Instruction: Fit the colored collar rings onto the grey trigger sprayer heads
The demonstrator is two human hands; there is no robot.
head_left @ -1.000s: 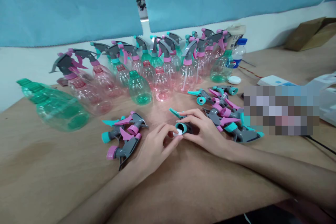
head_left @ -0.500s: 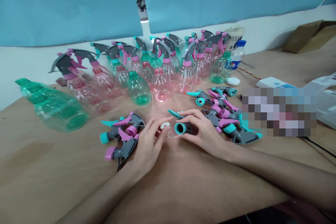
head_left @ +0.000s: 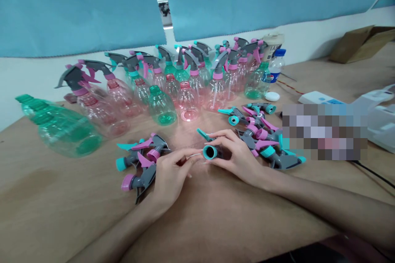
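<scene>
Frame centre, turquoise-collared spray head (head_left: 214, 148) is held by right hand (head_left: 239, 154), fingers curled, its body partly hidden, while thin white piece (head_left: 195, 155), edge-on and hard to make out, is pinched by left hand (head_left: 169, 174), both forearms (head_left: 123, 226) cut off at frame edges.

Soft, muted indoor light, a pale sheen on the bench (head_left: 182, 133), slight blur, a pixelated patch (head_left: 324, 131) at right.

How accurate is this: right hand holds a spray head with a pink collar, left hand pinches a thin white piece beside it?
No: head view shows the spray head in the right hand has a turquoise collar, not pink. The rest stands.
</scene>
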